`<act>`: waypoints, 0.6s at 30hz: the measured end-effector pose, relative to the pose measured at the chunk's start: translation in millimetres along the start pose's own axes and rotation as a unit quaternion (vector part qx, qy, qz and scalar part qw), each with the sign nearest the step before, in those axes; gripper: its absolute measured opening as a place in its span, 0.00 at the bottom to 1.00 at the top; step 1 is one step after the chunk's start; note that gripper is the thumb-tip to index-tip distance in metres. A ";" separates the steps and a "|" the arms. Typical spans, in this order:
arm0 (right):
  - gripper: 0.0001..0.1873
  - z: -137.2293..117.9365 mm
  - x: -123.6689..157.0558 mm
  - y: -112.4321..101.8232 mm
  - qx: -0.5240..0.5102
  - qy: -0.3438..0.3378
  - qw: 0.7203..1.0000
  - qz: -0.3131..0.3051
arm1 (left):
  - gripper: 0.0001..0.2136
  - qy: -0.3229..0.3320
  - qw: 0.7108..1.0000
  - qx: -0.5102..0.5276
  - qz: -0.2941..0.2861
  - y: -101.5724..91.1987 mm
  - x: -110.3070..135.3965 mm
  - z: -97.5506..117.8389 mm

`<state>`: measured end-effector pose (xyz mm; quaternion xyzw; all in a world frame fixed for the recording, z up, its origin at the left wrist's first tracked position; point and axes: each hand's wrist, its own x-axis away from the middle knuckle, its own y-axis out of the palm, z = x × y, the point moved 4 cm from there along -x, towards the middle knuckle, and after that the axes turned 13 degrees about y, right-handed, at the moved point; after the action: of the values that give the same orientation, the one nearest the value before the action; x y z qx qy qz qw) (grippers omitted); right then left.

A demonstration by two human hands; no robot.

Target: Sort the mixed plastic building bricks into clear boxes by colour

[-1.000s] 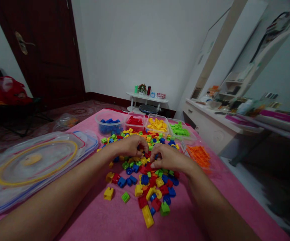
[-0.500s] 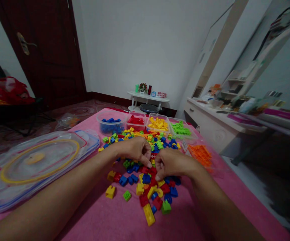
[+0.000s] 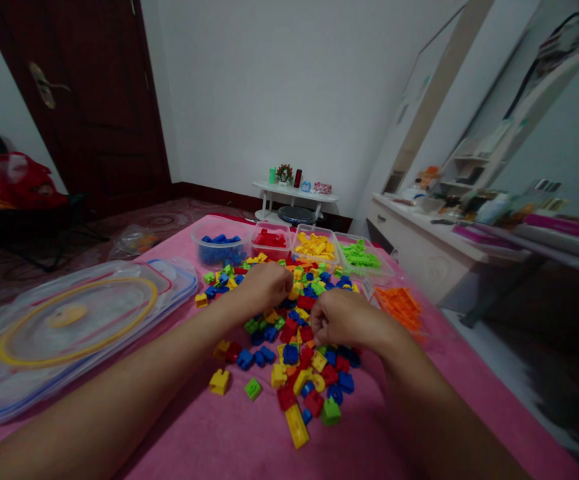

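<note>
Parted now, left hand (image 3: 265, 283) and right hand (image 3: 342, 319) curl into fists on the bricks (image 3: 297, 373), contents hidden.

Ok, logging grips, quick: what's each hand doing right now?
Left hand: closed over the blocks; contents hidden.
Right hand: closed over the blocks; contents hidden.

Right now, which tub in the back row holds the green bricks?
The rightmost tub, beside the yellow-filled tub; only its bricks are green.
</note>
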<state>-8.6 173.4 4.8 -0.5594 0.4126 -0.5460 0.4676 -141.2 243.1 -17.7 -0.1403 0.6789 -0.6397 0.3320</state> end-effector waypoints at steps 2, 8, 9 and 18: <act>0.06 -9.0 5.0 2.2 0.014 -0.015 1.000 -0.011 | 0.11 -0.008 1.000 0.025 -0.001 -1.1 0.1 -0.2; 0.10 -16.2 6.1 3.6 0.058 0.005 0.998 0.016 | 0.09 -0.008 0.997 0.073 0.027 -2.8 -0.4 -2.3; 0.10 -17.2 5.5 4.5 0.064 0.009 0.998 0.020 | 0.09 -0.008 0.997 0.075 0.030 -1.9 -0.7 -3.1; 0.06 -10.2 -0.5 -2.2 0.023 -0.007 0.999 0.047 | 0.10 -0.004 0.990 0.067 0.126 -2.4 1.5 -21.8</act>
<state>-19.0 173.6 6.5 -0.5322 0.4229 -0.5287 0.5084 -156.7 258.7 -16.7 -0.0337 0.6454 -0.6363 0.4212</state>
